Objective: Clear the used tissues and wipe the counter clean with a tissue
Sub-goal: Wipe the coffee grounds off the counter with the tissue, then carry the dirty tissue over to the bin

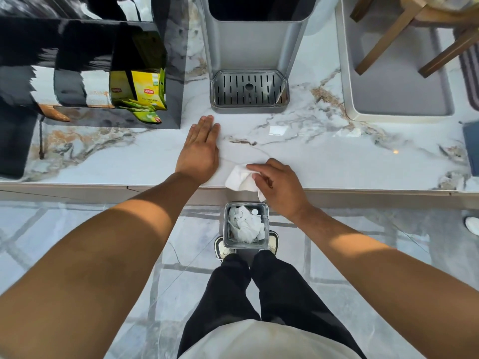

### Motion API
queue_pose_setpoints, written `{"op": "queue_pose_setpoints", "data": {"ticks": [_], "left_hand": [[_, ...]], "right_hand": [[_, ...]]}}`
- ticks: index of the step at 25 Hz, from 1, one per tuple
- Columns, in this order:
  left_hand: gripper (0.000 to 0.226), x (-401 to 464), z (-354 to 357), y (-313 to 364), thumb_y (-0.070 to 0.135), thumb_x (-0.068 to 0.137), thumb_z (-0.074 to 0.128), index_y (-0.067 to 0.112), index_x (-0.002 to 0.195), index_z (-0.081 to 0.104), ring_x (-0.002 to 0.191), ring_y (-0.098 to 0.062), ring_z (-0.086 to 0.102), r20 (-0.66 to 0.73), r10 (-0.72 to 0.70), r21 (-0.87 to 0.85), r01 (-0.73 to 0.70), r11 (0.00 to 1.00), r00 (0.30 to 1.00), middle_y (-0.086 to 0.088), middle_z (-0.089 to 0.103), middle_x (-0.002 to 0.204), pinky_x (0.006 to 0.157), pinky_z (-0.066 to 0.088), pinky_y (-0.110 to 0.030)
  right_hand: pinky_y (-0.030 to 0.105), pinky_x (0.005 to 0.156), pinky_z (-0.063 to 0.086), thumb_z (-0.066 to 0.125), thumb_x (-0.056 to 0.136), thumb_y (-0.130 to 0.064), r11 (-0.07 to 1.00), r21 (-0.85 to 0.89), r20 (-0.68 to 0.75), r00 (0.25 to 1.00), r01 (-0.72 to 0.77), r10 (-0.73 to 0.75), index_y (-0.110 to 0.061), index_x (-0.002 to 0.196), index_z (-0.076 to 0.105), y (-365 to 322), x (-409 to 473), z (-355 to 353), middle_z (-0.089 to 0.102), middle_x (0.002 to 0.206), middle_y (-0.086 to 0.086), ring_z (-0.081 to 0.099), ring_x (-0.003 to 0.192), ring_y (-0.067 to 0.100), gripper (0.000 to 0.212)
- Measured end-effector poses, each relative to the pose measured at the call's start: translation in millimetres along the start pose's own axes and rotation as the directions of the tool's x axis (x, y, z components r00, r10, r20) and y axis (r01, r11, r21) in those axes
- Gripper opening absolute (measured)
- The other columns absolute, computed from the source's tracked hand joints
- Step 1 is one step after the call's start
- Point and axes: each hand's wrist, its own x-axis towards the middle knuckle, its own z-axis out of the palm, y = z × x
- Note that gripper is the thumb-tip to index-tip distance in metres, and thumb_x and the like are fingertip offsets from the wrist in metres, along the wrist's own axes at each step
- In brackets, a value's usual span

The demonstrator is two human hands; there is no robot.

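Observation:
My right hand (pixel 276 182) presses a white tissue (pixel 239 180) against the marble counter (pixel 337 161) at its front edge; part of the tissue hangs over the edge. My left hand (pixel 201 149) lies flat on the counter, fingers together and empty, left of the tissue. On the floor directly below the counter edge stands a small metal bin (pixel 245 244) with its top open, and crumpled white tissues (pixel 245 225) fill it.
A grey dispenser with a slotted drip tray (pixel 249 90) stands at the back centre. A black organiser (pixel 90 73) with yellow tea bags (pixel 149 92) sits at the back left. A grey tray (pixel 396 104) lies at the right, under wooden legs. My shoes flank the bin.

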Motion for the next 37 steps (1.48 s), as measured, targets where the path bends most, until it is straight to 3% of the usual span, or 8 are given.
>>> {"op": "queue_pose_setpoints", "data": {"ticks": [4, 9, 13, 19, 24, 29, 33, 37], "left_hand": [[0.04, -4.3, -7.5, 17.4, 0.001, 0.094, 0.043, -0.006, 0.131, 0.055, 0.143, -0.038, 0.032, -0.056, -0.1, -0.143, 0.091, 0.986, 0.993, -0.024, 0.043, 0.148, 0.12, 0.025, -0.043], [0.025, -20.8, -17.4, 41.7, 0.021, 0.1, 0.046, 0.008, 0.103, 0.068, 0.1, -0.027, 0.058, -0.134, -0.237, -0.475, 0.148, 0.868, 0.962, -0.011, 0.068, 0.104, 0.085, 0.045, -0.032], [0.027, -23.7, -28.3, 49.5, 0.038, 0.093, 0.063, 0.015, 0.103, 0.07, 0.08, -0.023, 0.064, 0.132, -0.387, -0.653, 0.374, 0.659, 0.912, -0.007, 0.071, 0.091, 0.077, 0.052, -0.031], [0.013, -38.1, -45.6, 60.9, 0.006, 0.091, 0.066, -0.007, 0.091, 0.065, 0.092, -0.037, 0.071, 0.264, -0.455, -0.91, 0.375, 0.174, 0.851, -0.02, 0.069, 0.092, 0.082, 0.061, -0.043], [0.015, -49.3, -60.9, 64.1, 0.001, 0.083, 0.058, 0.011, 0.08, 0.068, 0.082, -0.028, 0.069, 0.389, -0.41, -0.921, 0.36, -0.15, 0.825, -0.011, 0.07, 0.086, 0.071, 0.058, -0.036], [0.022, -60.3, -58.6, 66.1, 0.003, 0.082, 0.049, 0.002, 0.098, 0.063, 0.091, -0.031, 0.059, 0.451, -0.385, -0.886, 0.352, -0.301, 0.805, -0.017, 0.06, 0.096, 0.083, 0.05, -0.041], [0.029, -73.6, -49.2, 70.5, 0.004, 0.082, 0.047, -0.003, 0.106, 0.06, 0.097, -0.034, 0.056, 0.49, -0.347, -0.862, 0.385, -0.331, 0.8, -0.021, 0.056, 0.105, 0.094, 0.046, -0.05], [0.016, -92.8, -40.1, 74.5, 0.007, 0.085, 0.055, 0.002, 0.098, 0.063, 0.088, -0.03, 0.054, 0.462, -0.446, -0.887, 0.415, -0.205, 0.767, -0.016, 0.058, 0.09, 0.08, 0.046, -0.046]], "right_hand": [[0.038, 0.072, 0.053, 0.061, 0.091, -0.013, 0.998, -0.009, -0.067, 0.996, -0.067, 0.066, -0.017, 0.114, 0.07, -0.2, 26.5, -6.0, 0.053, 0.08, -0.002, 0.056, 0.066, 0.017, 0.025], [0.037, 0.078, 0.051, 0.06, 0.092, -0.014, 0.998, -0.015, -0.103, 0.993, -0.058, 0.056, -0.015, 0.114, 0.069, -5.0, 47.3, -13.7, 0.048, 0.082, -0.007, 0.051, 0.073, 0.013, 0.024], [0.033, 0.08, 0.049, 0.061, 0.092, -0.017, 0.996, 0.016, -0.108, 0.99, -0.084, 0.086, -0.017, 0.119, 0.066, -14.4, 50.7, -17.6, 0.049, 0.085, -0.009, 0.051, 0.075, 0.012, 0.027], [0.023, 0.071, 0.048, 0.068, 0.09, -0.021, 0.961, 0.173, -0.06, 0.972, -0.215, 0.228, -0.017, 0.125, 0.059, -26.8, 40.7, -24.2, 0.062, 0.073, 0.003, 0.059, 0.069, 0.015, 0.037], [0.023, 0.071, 0.047, 0.062, 0.09, -0.043, 0.849, 0.352, 0.057, 0.914, -0.395, 0.401, -0.019, 0.091, 0.073, -28.1, 24.8, -24.8, 0.067, 0.077, 0.002, 0.058, 0.069, 0.007, 0.026], [0.034, 0.073, 0.048, 0.039, 0.096, -0.057, 0.658, 0.39, 0.227, 0.76, -0.644, 0.609, 0.0, 0.082, 0.066, -29.6, 4.2, -20.3, 0.067, 0.074, 0.015, 0.062, 0.071, 0.027, 0.064], [0.03, 0.06, 0.049, 0.054, 0.096, -0.039, 0.346, 0.621, 0.425, 0.673, -0.703, 0.605, -0.004, 0.105, 0.07, -34.8, -14.8, -14.5, 0.071, 0.083, 0.015, 0.067, 0.072, 0.026, 0.039], [0.034, 0.07, 0.05, 0.063, 0.093, -0.016, 0.285, 0.735, 0.35, 0.704, -0.616, 0.619, -0.007, 0.101, 0.072, -26.1, -32.0, -13.5, 0.072, 0.096, 0.017, 0.065, 0.082, 0.027, 0.016]]}}
